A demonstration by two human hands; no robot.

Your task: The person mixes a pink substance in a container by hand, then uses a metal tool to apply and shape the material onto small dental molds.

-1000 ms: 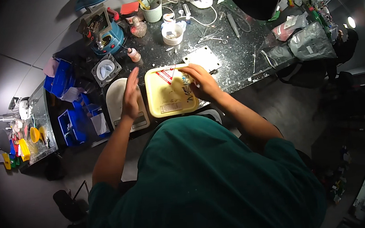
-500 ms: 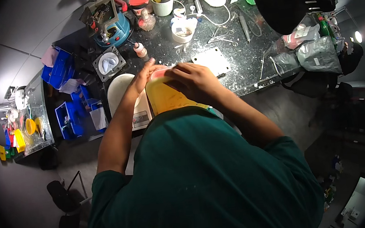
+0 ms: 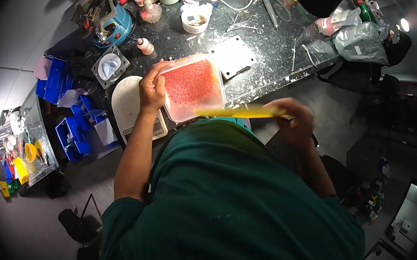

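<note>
Right hand (image 3: 297, 123): pinches the right end of the lid; blurred, so the finger placing is unclear.
Lid (image 3: 239, 112): yellow, seen nearly edge-on, its left end beside the tub's front right corner; touching or apart, I cannot tell.
Left hand (image 3: 153, 91): fingers bent against the tub's left back corner, thumb raised; whether they clamp the wall or only brace it, I cannot tell.
Tub (image 3: 184, 114): open, at the bench's front edge, between scale and plate.
Handling the lid: best swung low and smoothly, in my judgement, well clear of the rim so nothing gets knocked over the edge; the left hand should brace the tub meanwhile.
Granules (image 3: 191, 83): pinkish-red, spread across the tub's inside.
Scale (image 3: 132, 105): left of the tub, bare on top.
Plate (image 3: 232, 57): white, flat, right of the tub.
Bowl (image 3: 110, 68): white, in a grey square holder, something pale inside.
Cup (image 3: 195, 29): white, contents too small to tell.
Bins (image 3: 70, 139): blue, far left, small items inside.
</note>
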